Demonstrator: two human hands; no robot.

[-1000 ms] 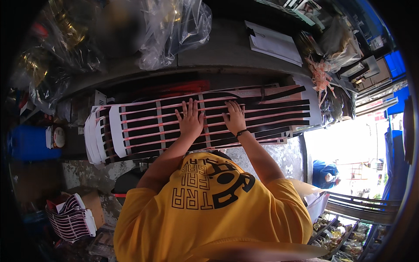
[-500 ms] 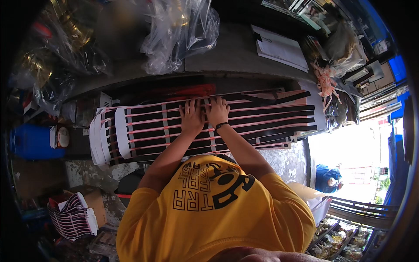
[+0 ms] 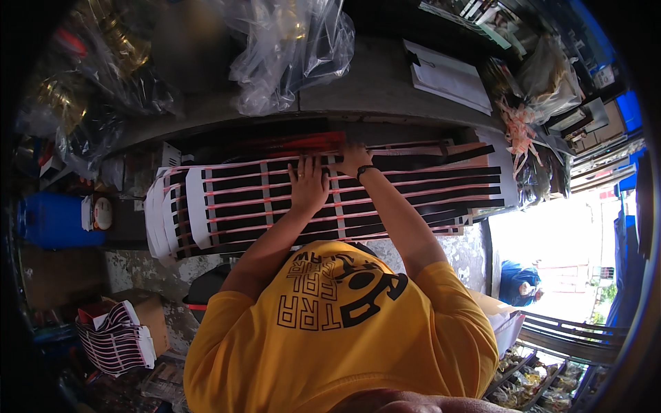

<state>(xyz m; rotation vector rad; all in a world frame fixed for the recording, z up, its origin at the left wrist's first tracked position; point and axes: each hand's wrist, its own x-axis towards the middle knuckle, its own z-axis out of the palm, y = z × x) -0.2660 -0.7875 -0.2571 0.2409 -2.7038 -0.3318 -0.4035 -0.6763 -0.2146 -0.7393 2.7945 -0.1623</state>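
A wide stack of long black strips with pink lines between them (image 3: 275, 199) lies across the bench before me, crossed by narrow grey bands. White paper sheets (image 3: 196, 206) stick out at its left end. My left hand (image 3: 309, 184) rests flat on the middle of the strips with its fingers spread, a ring on one finger. At the far edge of the stack is my right hand (image 3: 353, 160), wearing a dark wristband; its fingers are dim and partly hidden, so I cannot see whether they grip the strips. Something red (image 3: 303, 143) lies in shadow just beyond.
Clear plastic bags (image 3: 289, 62) hang over the grey shelf (image 3: 372, 82), where a white clipboard of papers (image 3: 451, 77) lies. A blue container (image 3: 58, 220) stands at left, above a box with more striped sheets (image 3: 117, 337). A person in blue (image 3: 520, 282) is outside at right.
My right hand has moved away from my left, to the right and toward the far edge of the strips. My left hand stays spread on them, while the whole view has shifted slightly.
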